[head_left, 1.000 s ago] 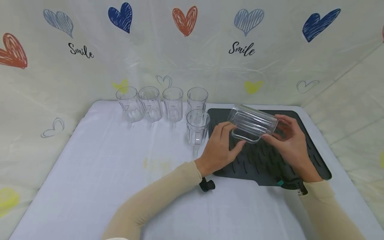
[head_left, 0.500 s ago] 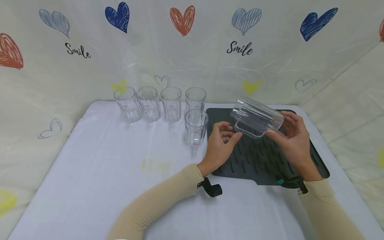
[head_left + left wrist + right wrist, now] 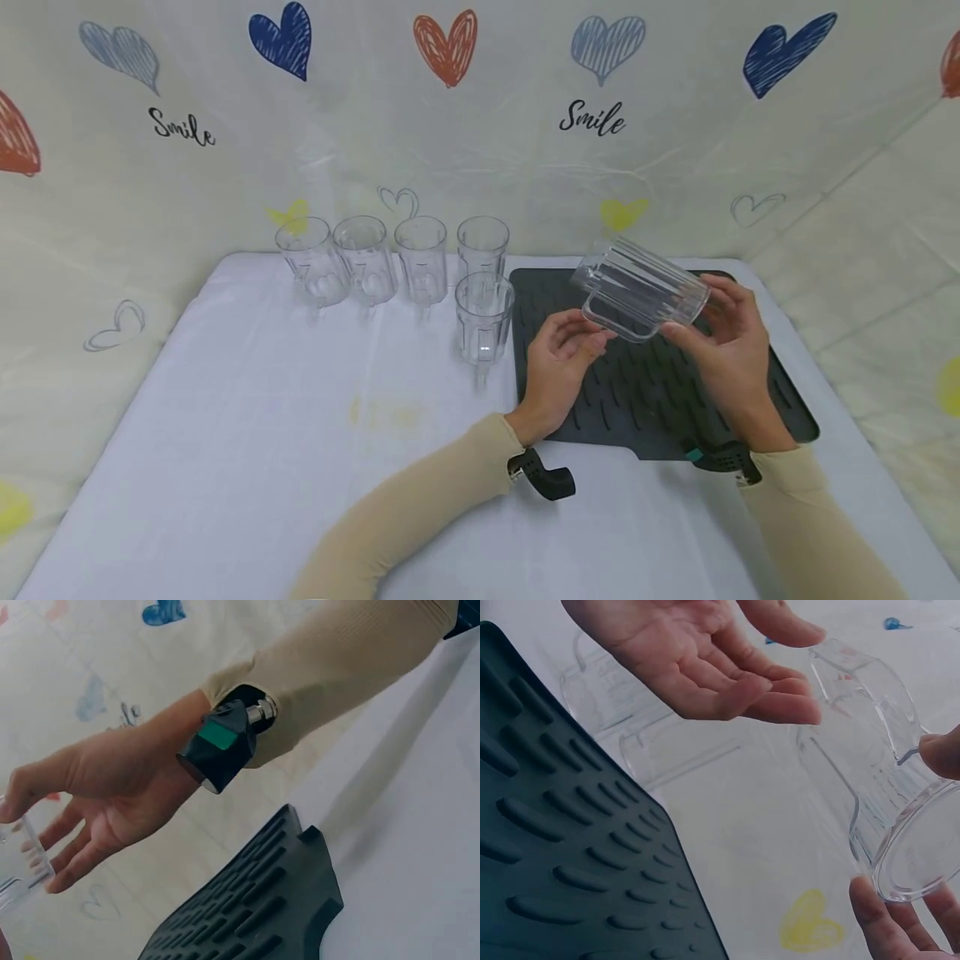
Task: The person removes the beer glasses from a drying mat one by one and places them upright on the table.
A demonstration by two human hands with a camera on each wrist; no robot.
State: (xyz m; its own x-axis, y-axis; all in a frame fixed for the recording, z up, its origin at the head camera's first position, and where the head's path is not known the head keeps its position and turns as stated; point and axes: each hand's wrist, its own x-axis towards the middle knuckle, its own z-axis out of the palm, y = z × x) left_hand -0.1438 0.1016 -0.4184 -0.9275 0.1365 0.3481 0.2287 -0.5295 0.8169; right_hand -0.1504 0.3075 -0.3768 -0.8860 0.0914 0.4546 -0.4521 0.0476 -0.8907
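In the head view, a clear ribbed mug [image 3: 645,283] is tipped almost on its side above the dark ridged drying mat [image 3: 630,400]. Its handle [image 3: 611,321] faces down toward the person. The right hand [image 3: 731,350] grips the right end of the mug between thumb and fingers. Beside the handle is the left hand [image 3: 558,362], its fingers loosely bent. In the right wrist view the left hand's thumb and fingertips [image 3: 806,711] come close to the mug; whether they touch it I cannot tell.
Several clear mugs stand upright left of the mat: a back row with a leftmost mug [image 3: 313,262] and one nearer mug [image 3: 483,321]. A white cloth [image 3: 262,467] covers the table. A patterned curtain [image 3: 517,167] hangs behind. Each wrist wears a black camera mount [image 3: 551,479].
The left hand has drawn back from beside the mug and its fingers have bent loosely near the handle. The mug has tilted more and turned slightly in the right hand.
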